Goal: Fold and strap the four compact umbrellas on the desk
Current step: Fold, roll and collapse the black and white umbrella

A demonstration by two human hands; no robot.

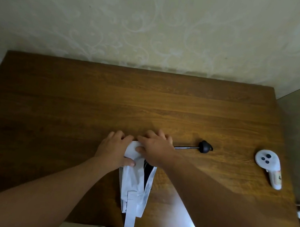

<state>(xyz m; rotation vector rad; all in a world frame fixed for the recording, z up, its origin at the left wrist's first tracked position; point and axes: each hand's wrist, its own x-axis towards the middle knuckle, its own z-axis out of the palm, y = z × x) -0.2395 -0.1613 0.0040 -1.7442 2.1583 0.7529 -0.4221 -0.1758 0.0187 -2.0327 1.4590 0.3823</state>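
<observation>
Here, a pale grey umbrella [136,181] lies on the wooden desk [88,104], near the front edge and a little right of the middle. Its soft canopy fabric is creased and runs toward the person, and a flat strap [131,213] of the same cloth hangs just over the front edge. A dark inner layer shows in a gap on its right side. The thin metal shaft [186,147] points to the right and ends in a round black handle [205,146].

Both hands are close together on the far end of the fabric. The left hand [115,148] curls around the cloth with its thumb on top, and the right hand [154,148] lies over it with bent fingers pinching the fold.

The desk surface is brown with long grain lines. Wide bare wood stays behind the hands and to the left. A white plastic controller [269,168] lies near the right edge, well apart from the umbrella.
</observation>
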